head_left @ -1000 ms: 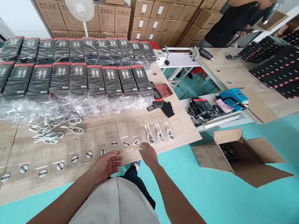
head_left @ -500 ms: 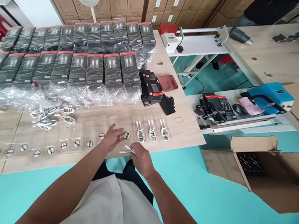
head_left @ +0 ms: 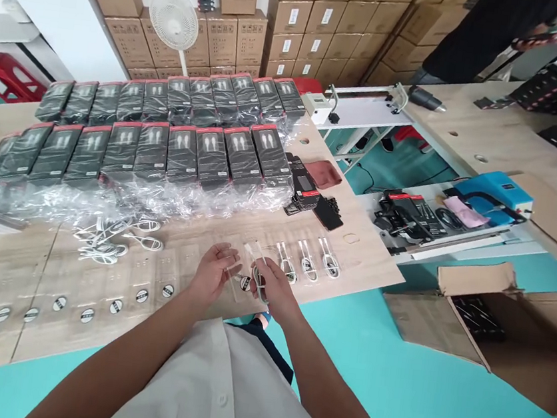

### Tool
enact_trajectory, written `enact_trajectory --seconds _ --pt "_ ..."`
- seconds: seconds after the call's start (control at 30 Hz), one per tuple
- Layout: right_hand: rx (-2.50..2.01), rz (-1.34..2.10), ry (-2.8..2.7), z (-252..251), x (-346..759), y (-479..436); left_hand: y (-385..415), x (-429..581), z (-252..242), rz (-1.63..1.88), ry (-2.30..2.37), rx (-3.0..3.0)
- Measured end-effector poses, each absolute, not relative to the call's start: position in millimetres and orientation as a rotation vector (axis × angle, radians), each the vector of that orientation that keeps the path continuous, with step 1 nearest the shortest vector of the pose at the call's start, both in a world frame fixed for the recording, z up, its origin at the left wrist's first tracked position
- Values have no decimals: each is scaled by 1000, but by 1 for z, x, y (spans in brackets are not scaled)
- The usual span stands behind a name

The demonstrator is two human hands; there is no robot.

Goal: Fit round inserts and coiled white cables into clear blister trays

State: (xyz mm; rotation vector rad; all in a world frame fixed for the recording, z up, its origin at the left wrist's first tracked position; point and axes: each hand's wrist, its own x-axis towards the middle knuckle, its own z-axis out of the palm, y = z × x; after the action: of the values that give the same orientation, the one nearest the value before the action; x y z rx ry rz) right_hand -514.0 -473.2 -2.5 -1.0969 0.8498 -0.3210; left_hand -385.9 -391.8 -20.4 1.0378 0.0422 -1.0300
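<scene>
My right hand [head_left: 275,290] is closed on a coiled white cable [head_left: 259,282], whose plug ends point away from me. Just left of it, my left hand [head_left: 213,272] has its fingers apart and slightly curled, with nothing visible in them. A clear plastic tray [head_left: 235,291] bearing a round black-and-white sticker lies on the table under and between the hands. More such trays run in a row to the left, each with a sticker. On the right, three coiled white cables [head_left: 308,261] lie in a line. A loose pile of white cables [head_left: 104,237] rests behind the trays.
Two rows of plastic-wrapped black boxes [head_left: 179,154] stand along the back of the table. Flat black cartons [head_left: 303,188] lie beside them. An open cardboard box [head_left: 510,336] is on the right, near a blue machine [head_left: 494,197]. A person in dark clothes [head_left: 488,42] is at the far table.
My right hand has brought the cable up from the table's front edge over a clear tray, its plugs now pointing away. My left hand has curled its fingers. The view has tilted up.
</scene>
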Motion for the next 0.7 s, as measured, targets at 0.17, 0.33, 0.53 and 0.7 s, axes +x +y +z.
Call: enact_trajectory --seconds 0.17,0.33,0.53,0.7 --pt "-1125 -400 883 -2 -492 -464 -388 -371 -11 -1061 33 997" --pt "-1252 -372 955 -3 -482 -461 -390 -375 -8 -1096 -8 929" --pt "-1447 -310 996 1 -474 -461 -395 -381 -3 -1007 55 998" --pt "-1446 -295 974 -1 -466 -459 -402 -383 -3 -885 88 1059"
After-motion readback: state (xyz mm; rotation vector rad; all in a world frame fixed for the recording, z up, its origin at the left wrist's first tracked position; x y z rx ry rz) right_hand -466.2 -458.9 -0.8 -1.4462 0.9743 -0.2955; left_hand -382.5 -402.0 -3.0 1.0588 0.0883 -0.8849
